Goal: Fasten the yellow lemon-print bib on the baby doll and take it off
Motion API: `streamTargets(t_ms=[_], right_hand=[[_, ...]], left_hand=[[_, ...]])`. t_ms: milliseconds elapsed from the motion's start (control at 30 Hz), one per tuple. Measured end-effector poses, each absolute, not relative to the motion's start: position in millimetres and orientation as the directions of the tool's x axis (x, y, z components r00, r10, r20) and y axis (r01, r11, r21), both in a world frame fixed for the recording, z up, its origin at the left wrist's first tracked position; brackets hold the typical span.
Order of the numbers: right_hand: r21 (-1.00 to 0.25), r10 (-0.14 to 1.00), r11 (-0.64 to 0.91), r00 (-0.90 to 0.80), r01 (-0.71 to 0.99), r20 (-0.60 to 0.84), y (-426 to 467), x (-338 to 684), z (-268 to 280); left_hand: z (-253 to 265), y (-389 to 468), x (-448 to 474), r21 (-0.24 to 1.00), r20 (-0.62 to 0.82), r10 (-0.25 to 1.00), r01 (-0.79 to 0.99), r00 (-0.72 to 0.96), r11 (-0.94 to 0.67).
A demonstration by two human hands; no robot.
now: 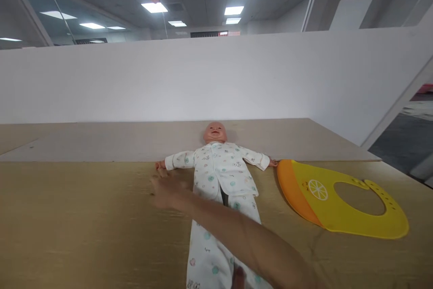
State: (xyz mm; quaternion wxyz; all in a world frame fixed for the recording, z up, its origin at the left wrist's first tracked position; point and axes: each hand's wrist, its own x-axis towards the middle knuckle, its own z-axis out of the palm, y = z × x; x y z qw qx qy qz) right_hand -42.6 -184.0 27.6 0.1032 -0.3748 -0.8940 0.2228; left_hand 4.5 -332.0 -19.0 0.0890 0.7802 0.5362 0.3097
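Note:
A baby doll (215,134) lies on its back with its arms stretched out sideways. It wears a white printed jacket (233,167) and matching trousers (206,253); a dark strip shows below the jacket's front opening. My right hand (167,191), blurred, reaches across the doll's legs from the lower right. Its fingers look apart, near the doll's hand (160,164) on the left side of the view; whether they touch it is unclear. At the bottom edge, what looks like a fingertip of my left hand (238,277) shows between the trouser legs; the rest is out of frame.
A yellow bib (338,217) with an orange end and a citrus-slice print lies to the right, beside the doll's other hand. Behind the wooden table (84,226) stands a white partition (169,81) topped by glass with heart-shaped notes.

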Motion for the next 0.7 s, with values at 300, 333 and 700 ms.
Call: streamTargets(t_ms=[300, 333, 700], right_hand=[[-0.788, 0.786, 0.533, -0.525, 0.309, 0.326, -222, 102, 32], [-0.786, 0.804, 0.534, -0.475, 0.311, 0.358, -223, 121, 29], [-0.775, 0.743, -0.136, 0.581, 0.618, 0.332, -228, 371, -26]], left_hand=[[64, -109, 30, 0.508, 0.484, 0.862, 0.754, 0.15, -0.417], [63, -97, 32, 0.513, 0.464, 0.872, 0.756, 0.156, -0.408], [52, -81, 34, 0.545, 0.417, 0.896, 0.748, 0.149, -0.378]])
